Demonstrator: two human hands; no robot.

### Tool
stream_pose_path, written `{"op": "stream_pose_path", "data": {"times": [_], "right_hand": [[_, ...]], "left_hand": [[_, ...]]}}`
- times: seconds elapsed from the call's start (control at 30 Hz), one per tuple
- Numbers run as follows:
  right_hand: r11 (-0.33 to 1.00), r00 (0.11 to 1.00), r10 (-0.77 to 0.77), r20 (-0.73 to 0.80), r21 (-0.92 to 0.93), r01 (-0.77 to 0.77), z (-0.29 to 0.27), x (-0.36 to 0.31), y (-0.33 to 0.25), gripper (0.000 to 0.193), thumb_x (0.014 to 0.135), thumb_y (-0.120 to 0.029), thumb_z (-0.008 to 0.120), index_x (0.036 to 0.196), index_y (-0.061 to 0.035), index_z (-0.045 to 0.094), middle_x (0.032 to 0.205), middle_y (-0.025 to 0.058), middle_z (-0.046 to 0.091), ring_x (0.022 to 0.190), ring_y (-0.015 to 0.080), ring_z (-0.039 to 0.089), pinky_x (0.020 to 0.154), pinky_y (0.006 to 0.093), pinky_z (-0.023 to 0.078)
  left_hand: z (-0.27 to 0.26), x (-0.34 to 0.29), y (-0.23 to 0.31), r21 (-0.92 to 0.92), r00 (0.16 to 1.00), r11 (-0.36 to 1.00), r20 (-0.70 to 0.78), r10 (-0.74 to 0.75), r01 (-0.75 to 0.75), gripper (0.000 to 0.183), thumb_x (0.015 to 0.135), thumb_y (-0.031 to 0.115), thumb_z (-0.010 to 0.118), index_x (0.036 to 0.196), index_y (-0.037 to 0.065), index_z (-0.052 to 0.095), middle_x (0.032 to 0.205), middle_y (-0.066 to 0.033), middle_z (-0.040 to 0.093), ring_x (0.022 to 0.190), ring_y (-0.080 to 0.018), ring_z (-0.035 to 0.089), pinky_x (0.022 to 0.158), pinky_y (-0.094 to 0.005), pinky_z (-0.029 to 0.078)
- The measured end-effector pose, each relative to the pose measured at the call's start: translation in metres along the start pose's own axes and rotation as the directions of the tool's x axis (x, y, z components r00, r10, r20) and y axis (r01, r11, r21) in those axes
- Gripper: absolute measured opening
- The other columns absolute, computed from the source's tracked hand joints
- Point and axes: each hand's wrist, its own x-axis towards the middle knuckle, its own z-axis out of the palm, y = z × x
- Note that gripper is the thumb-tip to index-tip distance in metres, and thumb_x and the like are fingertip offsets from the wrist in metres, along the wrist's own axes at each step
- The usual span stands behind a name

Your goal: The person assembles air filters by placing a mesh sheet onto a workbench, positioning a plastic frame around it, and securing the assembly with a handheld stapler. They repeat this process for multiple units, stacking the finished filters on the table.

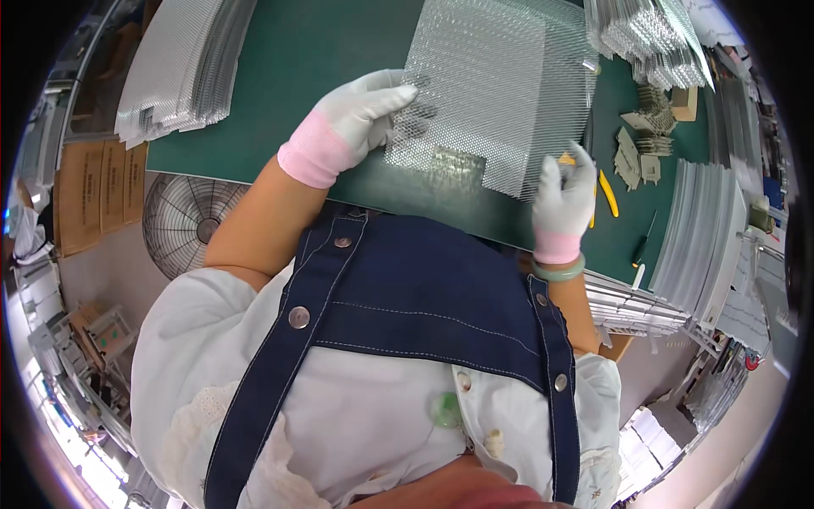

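Note:
A perforated silvery metal sheet (475, 76) with a notch cut in its near edge is held over the green table (331, 34). My left hand (363, 114), in a white glove with a pink cuff, grips its left edge; the thumb lies on top and the fingers show through the holes from beneath. By the sheet's near right corner is my right hand (563, 188), gloved alike, with thumb and fingers apart and nothing seen in them. Just right of that hand lies a yellow-handled tool (607, 193), partly hidden by it.
Stacks of perforated sheets (178, 72) stand at the far left, with more sheets (651, 38) at the far right. Small beige-grey parts (629, 157) are piled on the right, near a screwdriver (643, 246) and long pale strips (697, 229). A floor fan (203, 227) and cardboard boxes (97, 195) are at left.

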Motion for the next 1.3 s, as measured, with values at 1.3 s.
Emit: {"op": "stream_pose_path", "data": {"times": [1.3], "right_hand": [[0.607,0.941,0.076,0.329,-0.764,0.218,0.036,0.019,-0.008,0.073,0.089,-0.05,0.065,0.144,-0.0046,0.045,0.132,0.0168,0.058,0.118,0.0337,0.059,0.095,0.0508,0.046]], "left_hand": [[0.0,0.019,-0.06,0.949,0.861,-0.288,0.251,0.443,-0.128,0.058,0.088,0.027,0.066,0.141,0.008,0.049,0.144,-0.0162,0.049,0.135,-0.0334,0.043,0.112,-0.0543,0.032]]}}
